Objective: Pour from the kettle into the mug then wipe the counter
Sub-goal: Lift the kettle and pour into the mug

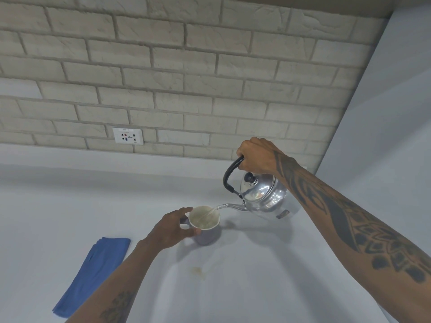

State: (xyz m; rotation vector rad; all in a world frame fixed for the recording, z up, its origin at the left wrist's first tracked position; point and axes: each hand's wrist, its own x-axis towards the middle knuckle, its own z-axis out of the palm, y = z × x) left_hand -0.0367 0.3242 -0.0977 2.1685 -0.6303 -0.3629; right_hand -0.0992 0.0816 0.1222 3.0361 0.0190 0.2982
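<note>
Pale brick wall with a socket above a white counter

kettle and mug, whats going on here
A person is pouring. The right hand holds the tilted kettle by its black handle, and a stream runs from the spout into the mug, which the left hand steadies. A folded blue cloth lies unused on the counter, near a small brownish stain.

You see a shiny silver kettle with black handle, a mug cream inside, a blue cloth, a white counter with a brownish stain, pale brick wall.
</note>
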